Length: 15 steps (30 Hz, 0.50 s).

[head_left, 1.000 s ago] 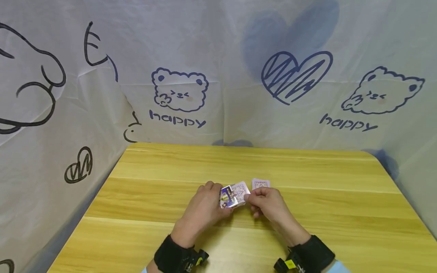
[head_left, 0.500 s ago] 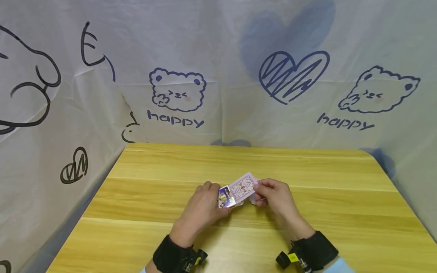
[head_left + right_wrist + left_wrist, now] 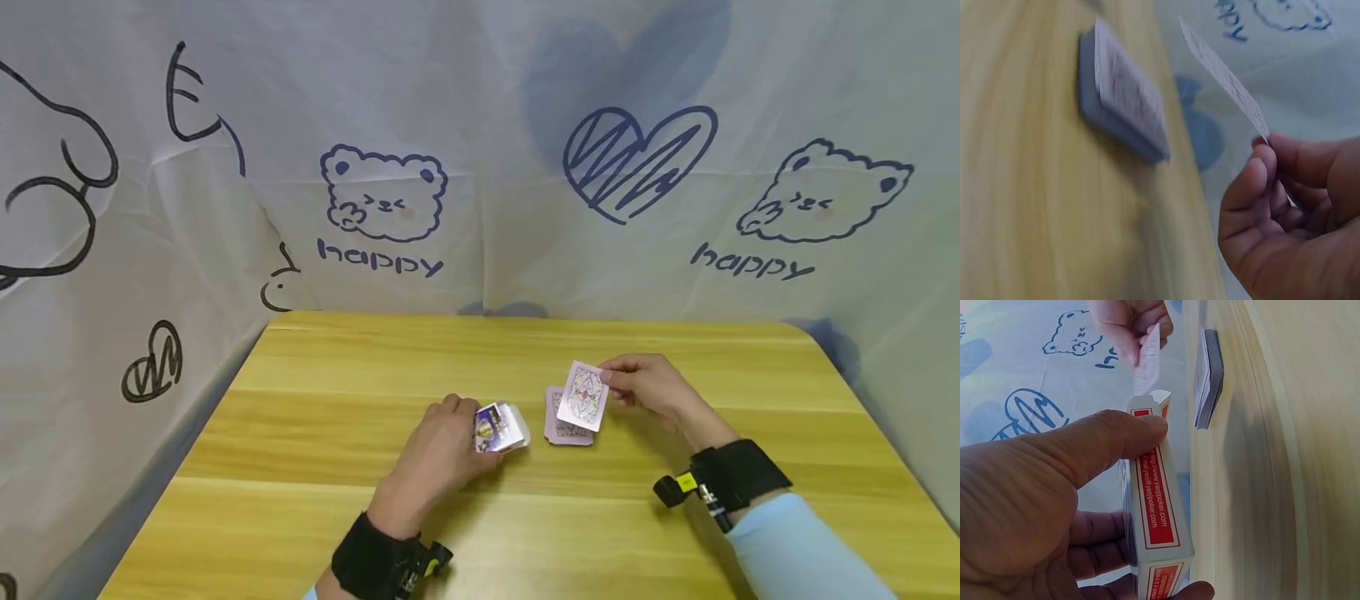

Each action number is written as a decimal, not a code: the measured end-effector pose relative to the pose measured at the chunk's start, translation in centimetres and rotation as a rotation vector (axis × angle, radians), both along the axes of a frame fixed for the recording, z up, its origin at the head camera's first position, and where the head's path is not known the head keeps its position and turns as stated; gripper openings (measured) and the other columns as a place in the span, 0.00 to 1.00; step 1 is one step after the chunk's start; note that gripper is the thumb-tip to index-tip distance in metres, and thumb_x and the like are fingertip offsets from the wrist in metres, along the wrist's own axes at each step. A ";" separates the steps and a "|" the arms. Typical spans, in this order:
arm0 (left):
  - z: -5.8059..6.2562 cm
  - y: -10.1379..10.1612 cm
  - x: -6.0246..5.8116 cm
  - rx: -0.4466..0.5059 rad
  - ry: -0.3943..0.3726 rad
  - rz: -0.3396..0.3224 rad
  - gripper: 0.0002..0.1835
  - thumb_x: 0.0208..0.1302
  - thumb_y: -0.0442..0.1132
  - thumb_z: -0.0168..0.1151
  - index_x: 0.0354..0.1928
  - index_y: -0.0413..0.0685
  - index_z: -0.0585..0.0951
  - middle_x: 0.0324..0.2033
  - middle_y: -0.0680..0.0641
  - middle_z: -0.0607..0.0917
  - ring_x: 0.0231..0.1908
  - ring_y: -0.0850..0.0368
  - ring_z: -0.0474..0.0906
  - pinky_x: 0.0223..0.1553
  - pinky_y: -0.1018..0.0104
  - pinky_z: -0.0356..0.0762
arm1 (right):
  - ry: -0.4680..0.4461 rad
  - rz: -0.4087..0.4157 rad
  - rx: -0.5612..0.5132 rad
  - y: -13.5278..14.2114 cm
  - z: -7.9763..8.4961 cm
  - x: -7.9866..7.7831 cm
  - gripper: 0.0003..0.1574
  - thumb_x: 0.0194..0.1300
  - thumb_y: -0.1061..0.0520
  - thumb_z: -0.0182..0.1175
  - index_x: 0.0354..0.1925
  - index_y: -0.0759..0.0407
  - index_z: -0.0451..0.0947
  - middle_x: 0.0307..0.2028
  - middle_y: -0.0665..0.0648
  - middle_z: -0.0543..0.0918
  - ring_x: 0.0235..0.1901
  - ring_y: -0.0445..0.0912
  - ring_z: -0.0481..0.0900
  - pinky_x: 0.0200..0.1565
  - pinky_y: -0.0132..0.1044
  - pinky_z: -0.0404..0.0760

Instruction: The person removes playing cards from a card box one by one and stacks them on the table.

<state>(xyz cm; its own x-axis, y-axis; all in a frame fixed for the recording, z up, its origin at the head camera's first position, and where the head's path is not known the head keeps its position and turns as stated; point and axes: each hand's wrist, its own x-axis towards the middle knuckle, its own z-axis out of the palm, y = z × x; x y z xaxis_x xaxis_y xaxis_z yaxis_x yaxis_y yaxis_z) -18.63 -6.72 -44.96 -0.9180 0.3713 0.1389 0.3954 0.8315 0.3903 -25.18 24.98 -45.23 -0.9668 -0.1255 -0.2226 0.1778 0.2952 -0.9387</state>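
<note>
Gripped card box in left hand, white flap out at end nearest card stack, red printing along side seen in left wrist view; pinched single card by corner in right hand, patterned back showing, raised above card stack and apart from it; found card stack lying on table, just right of card box; wore black wristbands and light blue sleeves; saw white cloth behind table with bear drawings, heart drawing, "happy" lettering
</note>
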 end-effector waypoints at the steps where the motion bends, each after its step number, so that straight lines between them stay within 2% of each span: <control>1: 0.0 0.0 0.0 -0.002 -0.001 0.001 0.40 0.44 0.54 0.76 0.54 0.34 0.75 0.40 0.43 0.78 0.35 0.51 0.70 0.35 0.60 0.75 | -0.008 0.018 0.016 0.1 -0.1 -0.4 0.19 0.69 0.59 0.56 0.54 0.71 0.74 0.34 0.58 0.77 0.32 0.47 0.74 0.36 0.39 0.79; 9: 0.1 0.0 0.2 -0.002 -0.009 0.003 0.40 0.44 0.56 0.75 0.54 0.35 0.75 0.40 0.44 0.78 0.35 0.51 0.70 0.35 0.59 0.75 | -0.010 0.121 0.117 -0.6 -1.4 -2.0 0.16 0.65 0.60 0.60 0.48 0.70 0.77 0.29 0.58 0.77 0.28 0.48 0.73 0.30 0.39 0.75; 15: 0.2 0.1 0.1 -0.008 -0.011 -0.002 0.40 0.44 0.54 0.76 0.54 0.35 0.75 0.40 0.43 0.78 0.36 0.51 0.71 0.36 0.59 0.75 | -0.027 0.113 0.153 -1.4 -1.9 -2.5 0.14 0.64 0.59 0.62 0.46 0.67 0.80 0.26 0.57 0.77 0.25 0.47 0.72 0.27 0.37 0.73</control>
<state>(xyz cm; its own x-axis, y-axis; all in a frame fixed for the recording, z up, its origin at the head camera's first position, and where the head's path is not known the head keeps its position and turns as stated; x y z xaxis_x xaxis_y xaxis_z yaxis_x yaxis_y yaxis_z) -18.49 -6.61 -44.72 -0.9187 0.3743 0.1259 0.3929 0.8338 0.3879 -27.66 23.63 -47.14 -0.9419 -0.1957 -0.2730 0.1600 0.4533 -0.8769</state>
